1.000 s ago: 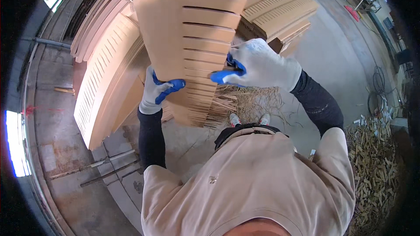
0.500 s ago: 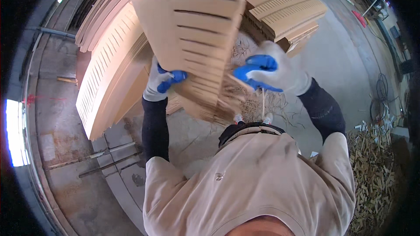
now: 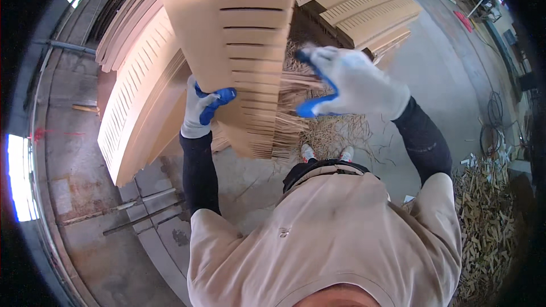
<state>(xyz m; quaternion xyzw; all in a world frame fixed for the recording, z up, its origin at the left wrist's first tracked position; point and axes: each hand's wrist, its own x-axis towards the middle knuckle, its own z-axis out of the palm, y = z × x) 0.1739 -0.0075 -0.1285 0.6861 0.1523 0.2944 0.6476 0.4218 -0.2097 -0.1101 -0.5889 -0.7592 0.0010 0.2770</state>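
Note:
A tall tan cardboard sheet point(image 3: 196, 20) with a column of dark cross slots stands up in front of me. My left hand point(image 3: 202, 108), in a white glove with blue fingers, grips its left edge, thumb on the near face. Thin cardboard strips point(image 3: 291, 128) bunch along the sheet's lower right edge. Just right of that edge is my right hand point(image 3: 358, 82), gloved the same way. Its thumb and fingers are spread wide, slightly blurred, with nothing seen between them.
A stack of slotted cardboard sheets point(image 3: 133, 99) stands at the left, another stack point(image 3: 372, 20) lies at the far right. Loose strips point(image 3: 335, 131) litter the floor by my shoes. A scrap heap point(image 3: 483, 222) lies at the lower right, near a coiled black cable point(image 3: 490, 136).
The fingers of my right hand, curled near the sheet's edge before, have spread apart. My left hand and the sheet have shifted slightly left, and the sheet's slotted face is sharper.

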